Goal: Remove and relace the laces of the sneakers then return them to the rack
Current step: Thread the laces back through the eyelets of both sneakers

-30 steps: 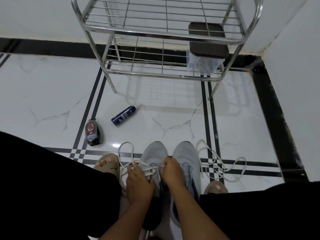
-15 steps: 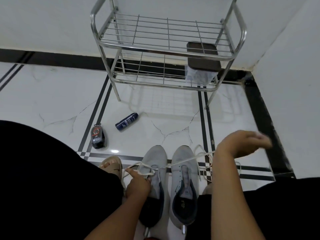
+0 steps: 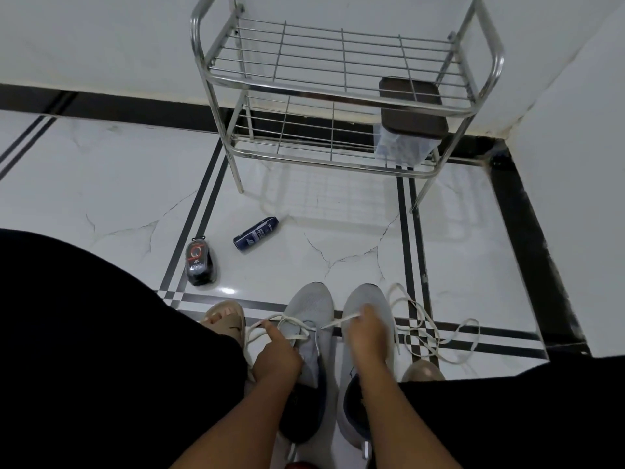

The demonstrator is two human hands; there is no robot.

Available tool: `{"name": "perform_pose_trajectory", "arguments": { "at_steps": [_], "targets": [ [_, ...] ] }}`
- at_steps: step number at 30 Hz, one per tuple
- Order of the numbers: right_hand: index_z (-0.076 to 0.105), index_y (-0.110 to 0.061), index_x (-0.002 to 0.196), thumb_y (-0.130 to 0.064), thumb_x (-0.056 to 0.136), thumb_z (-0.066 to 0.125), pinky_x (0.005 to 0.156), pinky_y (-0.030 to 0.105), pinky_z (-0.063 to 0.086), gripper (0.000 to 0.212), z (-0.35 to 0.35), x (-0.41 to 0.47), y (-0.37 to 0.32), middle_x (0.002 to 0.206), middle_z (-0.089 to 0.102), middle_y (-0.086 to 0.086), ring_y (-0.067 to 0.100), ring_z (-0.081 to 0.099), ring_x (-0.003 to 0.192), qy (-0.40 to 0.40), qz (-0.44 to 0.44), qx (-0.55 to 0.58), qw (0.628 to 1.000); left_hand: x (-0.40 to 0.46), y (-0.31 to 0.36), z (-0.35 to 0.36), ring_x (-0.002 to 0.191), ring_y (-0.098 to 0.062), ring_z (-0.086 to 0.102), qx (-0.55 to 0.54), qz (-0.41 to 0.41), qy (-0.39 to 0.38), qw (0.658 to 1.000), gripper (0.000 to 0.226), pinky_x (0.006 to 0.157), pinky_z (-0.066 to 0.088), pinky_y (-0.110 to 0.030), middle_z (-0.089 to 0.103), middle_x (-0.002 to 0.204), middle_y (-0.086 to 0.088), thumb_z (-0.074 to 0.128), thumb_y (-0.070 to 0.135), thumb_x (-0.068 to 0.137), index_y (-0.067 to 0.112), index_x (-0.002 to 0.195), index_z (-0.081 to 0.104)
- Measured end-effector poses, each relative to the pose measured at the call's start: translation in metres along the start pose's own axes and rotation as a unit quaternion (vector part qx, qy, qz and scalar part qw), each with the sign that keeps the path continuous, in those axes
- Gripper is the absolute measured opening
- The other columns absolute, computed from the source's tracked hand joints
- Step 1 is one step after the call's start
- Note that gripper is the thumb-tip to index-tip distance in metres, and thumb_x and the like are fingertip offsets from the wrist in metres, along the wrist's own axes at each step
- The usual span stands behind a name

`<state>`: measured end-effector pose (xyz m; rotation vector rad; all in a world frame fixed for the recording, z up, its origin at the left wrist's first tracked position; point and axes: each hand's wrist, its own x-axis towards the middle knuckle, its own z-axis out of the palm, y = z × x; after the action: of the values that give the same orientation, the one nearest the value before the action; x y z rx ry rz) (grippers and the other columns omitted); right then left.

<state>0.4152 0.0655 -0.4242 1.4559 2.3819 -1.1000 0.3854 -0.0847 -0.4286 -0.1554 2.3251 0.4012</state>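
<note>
Left hand pinches one end of the white lace over the left sneaker, index finger out. Right hand clamps the other end above the right sneaker. Loose second lace lies on the floor right. Rack stands behind, well apart.

The white floor between the two grey shoes and the metal rack is mostly bare, so a hand could reach across it, but a blue can and a dark bottle lie on the left side. A loose white lace curls over the floor just right of the shoes, and black-covered knees close in on both sides. The rack's top shelf is bare, but a brown-lidded box fills the right end of the lower shelf.
</note>
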Motion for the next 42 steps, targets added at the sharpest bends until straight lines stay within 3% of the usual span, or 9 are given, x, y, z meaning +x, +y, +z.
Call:
{"name": "perform_pose_trajectory", "arguments": {
  "at_steps": [5, 11, 17, 20, 25, 29, 33, 36, 42],
  "targets": [
    [0.059, -0.008, 0.111, -0.002, 0.084, 0.049, 0.05, 0.024, 0.036, 0.03, -0.043, 0.037, -0.01, 0.098, 0.066, 0.011, 0.015, 0.047, 0.061, -0.01, 0.13, 0.234, 0.963, 0.005, 0.0, 0.003, 0.115, -0.027, 0.058, 0.01, 0.01, -0.006, 1.0, 0.085, 0.094, 0.044, -0.036, 0.057, 0.13, -0.012, 0.045, 0.038, 0.097, 0.007, 0.15, -0.014],
    [0.04, -0.033, 0.14, -0.014, 0.091, 0.045, 0.074, 0.032, 0.051, 0.053, 0.025, -0.007, -0.003, 0.112, 0.06, 0.008, 0.024, 0.06, 0.088, -0.137, -0.052, 0.013, 0.989, 0.006, 0.002, 0.005, 0.109, -0.028, 0.06, -0.075, -0.021, -0.006, 0.997, 0.063, 0.101, 0.043, -0.04, 0.065, 0.118, -0.013, 0.011, 0.038, 0.101, -0.001, 0.139, 0.043],
    [0.064, -0.016, 0.094, -0.022, 0.095, 0.047, 0.072, 0.03, 0.048, 0.018, 0.031, -0.003, 0.002, 0.101, 0.066, 0.007, 0.026, 0.06, 0.09, -0.073, -0.124, -0.144, 0.979, -0.001, -0.004, 0.003, 0.102, -0.029, 0.063, 0.016, 0.033, 0.019, 0.999, 0.077, 0.081, 0.046, -0.035, 0.063, 0.12, -0.013, 0.046, 0.024, 0.097, 0.012, 0.152, -0.005],
    [0.063, -0.009, 0.087, -0.02, 0.094, 0.044, 0.067, 0.034, 0.047, 0.023, 0.008, 0.005, -0.004, 0.093, 0.067, 0.012, 0.028, 0.058, 0.082, 0.044, 0.015, 0.01, 0.999, 0.0, -0.004, 0.002, 0.103, -0.029, 0.063, 0.016, 0.029, 0.025, 0.999, 0.077, 0.083, 0.048, -0.037, 0.062, 0.121, -0.013, 0.047, 0.022, 0.096, 0.014, 0.153, -0.004],
    [0.066, -0.005, 0.094, -0.011, 0.094, 0.043, 0.067, 0.033, 0.043, 0.024, -0.047, 0.025, -0.008, 0.095, 0.065, 0.014, 0.032, 0.062, 0.092, 0.232, 0.192, 0.245, 0.922, 0.002, -0.003, 0.001, 0.113, -0.027, 0.058, 0.053, 0.033, 0.02, 0.998, 0.084, 0.095, 0.045, -0.038, 0.058, 0.127, -0.013, 0.049, 0.031, 0.095, 0.009, 0.152, -0.009],
    [0.041, -0.025, 0.136, -0.014, 0.096, 0.044, 0.068, 0.037, 0.051, 0.041, -0.02, 0.009, -0.014, 0.101, 0.066, 0.011, 0.033, 0.064, 0.089, 0.173, 0.066, 0.105, 0.977, 0.004, -0.001, 0.002, 0.117, -0.024, 0.056, 0.066, 0.048, 0.018, 0.996, 0.077, 0.096, 0.043, -0.033, 0.055, 0.131, -0.013, 0.043, 0.038, 0.098, 0.01, 0.153, -0.003],
    [0.047, -0.031, 0.135, -0.021, 0.097, 0.041, 0.089, 0.036, 0.047, 0.04, 0.024, -0.01, -0.001, 0.121, 0.059, 0.008, 0.028, 0.059, 0.107, -0.059, -0.161, -0.185, 0.968, 0.01, 0.001, 0.004, 0.093, -0.027, 0.066, -0.013, 0.022, 0.093, 0.995, 0.086, 0.088, 0.05, -0.033, 0.07, 0.095, -0.012, 0.031, 0.081, 0.081, 0.009, 0.112, 0.065],
    [0.06, -0.024, 0.111, -0.024, 0.096, 0.042, 0.083, 0.032, 0.045, 0.023, 0.032, -0.015, 0.005, 0.114, 0.062, 0.006, 0.025, 0.059, 0.102, -0.081, -0.155, -0.185, 0.967, 0.005, 0.005, 0.002, 0.1, -0.029, 0.064, 0.056, 0.072, 0.041, 0.995, 0.045, 0.078, 0.046, -0.032, 0.065, 0.111, -0.013, 0.035, 0.04, 0.101, 0.023, 0.142, 0.039],
    [0.058, -0.01, 0.08, -0.023, 0.093, 0.05, 0.064, 0.032, 0.043, 0.02, 0.027, 0.001, 0.005, 0.092, 0.064, 0.016, 0.033, 0.059, 0.084, 0.029, 0.026, 0.002, 0.999, 0.005, 0.008, 0.0, 0.114, -0.029, 0.057, 0.082, 0.095, 0.012, 0.992, 0.053, 0.094, 0.045, -0.037, 0.054, 0.13, -0.016, 0.023, 0.047, 0.102, 0.034, 0.152, 0.013]
  ]
}}
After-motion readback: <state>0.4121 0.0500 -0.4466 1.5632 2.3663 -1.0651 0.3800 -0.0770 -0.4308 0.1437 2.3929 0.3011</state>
